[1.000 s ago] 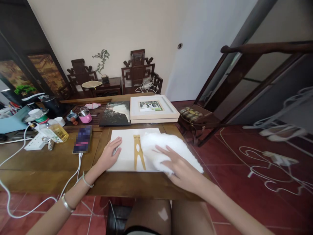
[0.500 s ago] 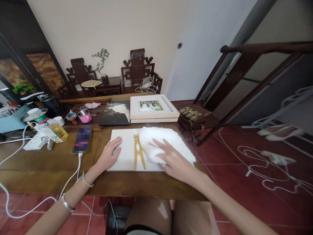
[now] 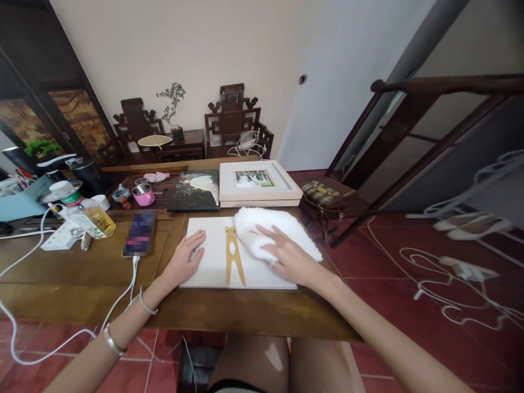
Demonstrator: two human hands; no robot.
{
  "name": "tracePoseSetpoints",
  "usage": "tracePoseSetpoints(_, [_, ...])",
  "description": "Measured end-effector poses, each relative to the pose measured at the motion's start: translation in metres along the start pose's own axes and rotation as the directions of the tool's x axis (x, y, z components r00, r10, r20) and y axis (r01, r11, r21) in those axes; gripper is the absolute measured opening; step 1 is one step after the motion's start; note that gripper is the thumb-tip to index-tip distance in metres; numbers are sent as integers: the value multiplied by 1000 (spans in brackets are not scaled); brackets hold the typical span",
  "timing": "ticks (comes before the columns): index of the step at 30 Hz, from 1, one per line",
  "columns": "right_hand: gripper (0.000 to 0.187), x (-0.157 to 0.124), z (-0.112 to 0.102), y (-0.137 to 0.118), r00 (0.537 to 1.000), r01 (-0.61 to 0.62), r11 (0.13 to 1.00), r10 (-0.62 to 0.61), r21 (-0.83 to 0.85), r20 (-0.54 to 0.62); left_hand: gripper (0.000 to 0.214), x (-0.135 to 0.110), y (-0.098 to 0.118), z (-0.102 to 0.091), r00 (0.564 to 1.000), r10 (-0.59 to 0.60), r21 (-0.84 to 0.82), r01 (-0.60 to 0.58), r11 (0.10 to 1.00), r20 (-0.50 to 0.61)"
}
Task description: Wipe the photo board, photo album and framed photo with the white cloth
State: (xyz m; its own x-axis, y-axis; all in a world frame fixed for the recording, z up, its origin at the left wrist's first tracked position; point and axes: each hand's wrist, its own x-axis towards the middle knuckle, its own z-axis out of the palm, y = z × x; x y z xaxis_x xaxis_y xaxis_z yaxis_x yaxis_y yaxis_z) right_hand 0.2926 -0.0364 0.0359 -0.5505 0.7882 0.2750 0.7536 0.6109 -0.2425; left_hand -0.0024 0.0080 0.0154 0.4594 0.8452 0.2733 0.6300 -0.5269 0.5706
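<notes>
My left hand (image 3: 188,259) lies flat with fingers spread on the left edge of a white board (image 3: 208,273) on the wooden table. Under my right hand (image 3: 286,254) is a fluffy white cloth (image 3: 262,218); the fingers are spread and press down on it. The cloth covers the right part of the board and overhangs its edge. Between my hands, a flat yellow clothespin-shaped figure (image 3: 232,245) shows on the board, its two legs pointing toward me. I cannot tell whether it is printed or a separate piece.
Behind the board are a white framed picture (image 3: 292,196) and a dark photo panel (image 3: 184,199). To the left are a phone (image 3: 140,234) with a charging cable, a bottle (image 3: 96,221), a power strip (image 3: 61,237) and a pink cup (image 3: 144,195). A chair (image 3: 368,147) stands at right.
My right hand and the cloth have shifted slightly up and left, uncovering more of the board's lower right corner. The left hand keeps its place on the board. The view has shifted slightly.
</notes>
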Motion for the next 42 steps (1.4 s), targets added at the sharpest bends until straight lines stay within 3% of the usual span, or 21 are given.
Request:
tracePoseSetpoints(3, [30,15,6,10,998,-66,997,65,-39,-23,42,0,0,0,1000,-3,4,3,1000,8])
tracePoseSetpoints(5, [31,14,8,3,995,-89,995,88,-46,-39,42,0,0,-1,1000,-2,9,2,1000,12])
tracePoseSetpoints(12, [34,-39,3,-60,999,-31,1000,31,1,-32,41,-1,-1,0,1000,-5,25,5,1000,11])
tracePoseSetpoints(15, [34,-55,-2,-69,999,-36,999,36,10,-24,40,0,0,0,1000,2,26,-2,1000,7])
tracePoseSetpoints(19, [36,-45,-2,-46,996,-78,997,78,0,-36,40,0,0,-2,1000,6,27,-6,1000,4])
tracePoseSetpoints(24, [34,1,3,6,994,-93,995,91,-31,-58,40,0,0,-2,1000,7,24,-7,1000,4])
tracePoseSetpoints(28, [35,20,6,17,995,-87,995,84,-49,-55,40,-1,-2,-2,1000,15,13,-15,1000,3])
tracePoseSetpoints(31, [34,7,4,-1,998,-58,997,56,-50,-29,40,-1,-2,-1,1000,19,19,-19,1000,2])
tracePoseSetpoints(37, [35,-48,-5,-56,999,33,999,-33,35,8,40,0,0,-1,1000,17,25,-17,1000,9])
tracePoseSetpoints(42, [37,-55,-6,-56,997,73,996,-75,56,28,40,0,-1,-1,1000,25,12,-25,1000,-3])
